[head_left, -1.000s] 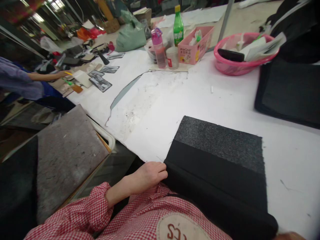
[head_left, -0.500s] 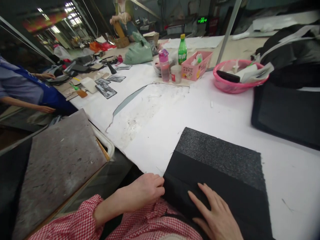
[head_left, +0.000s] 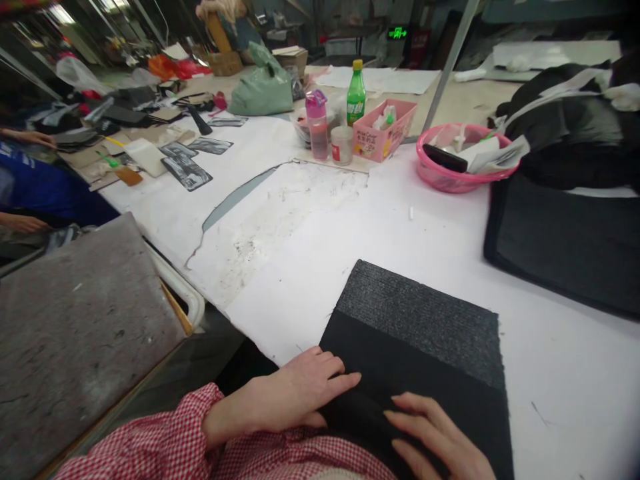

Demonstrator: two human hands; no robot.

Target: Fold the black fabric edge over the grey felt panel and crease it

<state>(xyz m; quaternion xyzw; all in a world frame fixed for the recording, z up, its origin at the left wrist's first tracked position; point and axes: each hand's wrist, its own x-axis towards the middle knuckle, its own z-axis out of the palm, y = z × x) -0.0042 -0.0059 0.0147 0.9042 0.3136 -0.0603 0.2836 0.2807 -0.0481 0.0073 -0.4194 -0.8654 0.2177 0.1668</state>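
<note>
A black piece of material (head_left: 380,347) lies at the near edge of the white-covered table, with a speckled dark grey strip (head_left: 425,300) along its far side and smooth black cloth nearer me. My left hand (head_left: 305,387) rests on its left edge, fingers stretched over the cloth, index finger pointing right and thumb lower down. On the near part of the cloth lies my right hand (head_left: 435,433), its fingers spread and slightly bent. Neither hand visibly grips anything. The cloth's near edge is hidden by my hands and the checked sleeve and clothing.
Beyond stand a pink basin (head_left: 465,177), a pink box (head_left: 383,137), a green bottle (head_left: 356,97) and a pink-purple bottle (head_left: 317,127). Dark stacked material (head_left: 565,233) lies right. A worn board (head_left: 90,333) is at left, with a co-worker's blue apron (head_left: 55,180) behind.
My left hand has opened from a closed pinch at the cloth's left edge and reached right across it. My right hand has drawn nearer to me. The camera view has shifted right.
</note>
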